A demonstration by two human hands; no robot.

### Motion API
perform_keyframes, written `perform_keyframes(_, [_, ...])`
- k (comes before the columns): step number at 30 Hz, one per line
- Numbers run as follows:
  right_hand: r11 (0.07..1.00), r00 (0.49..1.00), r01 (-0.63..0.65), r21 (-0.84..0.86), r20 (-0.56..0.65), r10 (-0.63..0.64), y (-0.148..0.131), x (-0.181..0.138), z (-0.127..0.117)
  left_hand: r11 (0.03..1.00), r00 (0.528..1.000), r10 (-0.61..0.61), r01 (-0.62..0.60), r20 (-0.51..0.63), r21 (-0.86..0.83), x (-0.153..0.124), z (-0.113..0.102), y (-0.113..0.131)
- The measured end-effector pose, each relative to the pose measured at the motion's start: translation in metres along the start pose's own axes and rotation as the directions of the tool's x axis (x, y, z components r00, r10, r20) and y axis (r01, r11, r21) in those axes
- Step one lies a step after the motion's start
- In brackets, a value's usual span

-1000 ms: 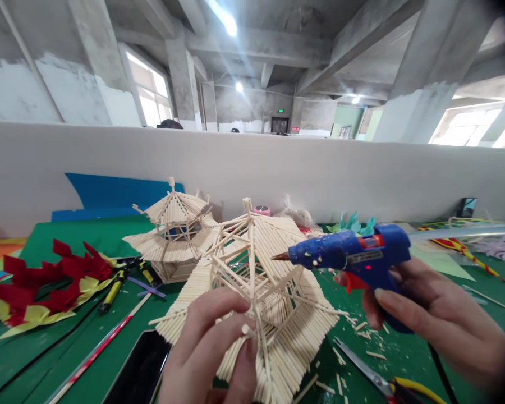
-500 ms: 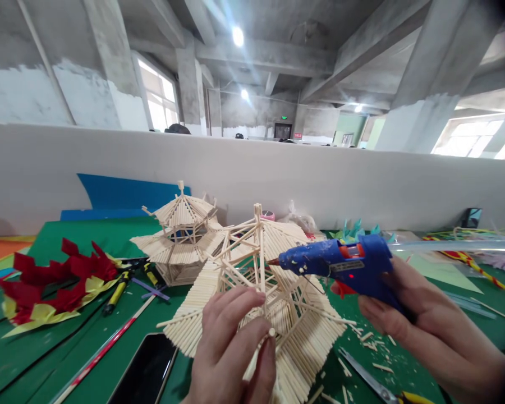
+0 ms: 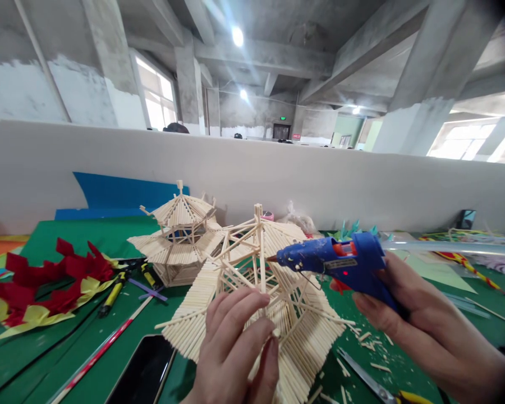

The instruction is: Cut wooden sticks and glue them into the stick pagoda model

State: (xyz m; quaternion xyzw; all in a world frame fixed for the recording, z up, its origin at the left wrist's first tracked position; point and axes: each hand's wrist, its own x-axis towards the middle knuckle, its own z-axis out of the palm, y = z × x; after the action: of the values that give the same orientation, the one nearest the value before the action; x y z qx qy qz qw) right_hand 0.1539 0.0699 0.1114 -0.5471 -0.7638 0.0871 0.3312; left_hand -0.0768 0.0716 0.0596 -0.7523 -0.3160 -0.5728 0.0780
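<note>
Gripping a blue glue gun (image 3: 324, 259) in the right hand (image 3: 425, 320), closed around its handle, with the nozzle (image 3: 272, 259) aimed left along a nearly level long axis. Curling the left hand (image 3: 231, 348) over the near side of an open-framed stick pavilion (image 3: 189, 325), set mid-worktop (image 3: 122, 348), straight ahead; impossible to tell whether pinching anything. Lying just beyond the left hand, a long roof rib (image 3: 262, 252) sloping from peak toward it, just beside the nozzle, contact unclear. Nearer the rib: the left hand; farther, off to the right: the right.
</note>
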Motion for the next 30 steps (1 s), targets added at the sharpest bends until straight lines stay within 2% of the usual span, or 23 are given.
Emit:
perform_keyframes(7, [1.0,1.0,-0.025,-0.014,0.008,0.025,-0.001,0.0,0.0,1.0,1.0,0.004,-0.004,-0.002,0.005,-0.002,0.001,-0.002])
perform_keyframes(14, [0.996,0.999,0.036,-0.085,0.019,-0.034,0.01,-0.004,0.0,1.0,1.0,-0.005,0.005,0.0,0.009,-0.003,0.0,-0.001])
perform_keyframes(21, [0.99,0.999,0.013,-0.137,-0.042,-0.019,0.013,-0.005,0.001,1.0,0.999,0.017,-0.017,-0.027,0.014,-0.005,0.004,-0.004])
perform_keyframes(25, [0.99,0.996,0.091,-0.111,-0.014,-0.093,0.006,0.003,0.001,0.999,0.999,0.02,-0.019,-0.043,0.028,-0.002,0.004,-0.003])
perform_keyframes(30, [0.992,0.993,0.071,-0.106,-0.091,-0.081,0.006,0.002,0.005,0.999,0.999,0.009,-0.008,-0.033,0.035,-0.003,0.004,-0.002])
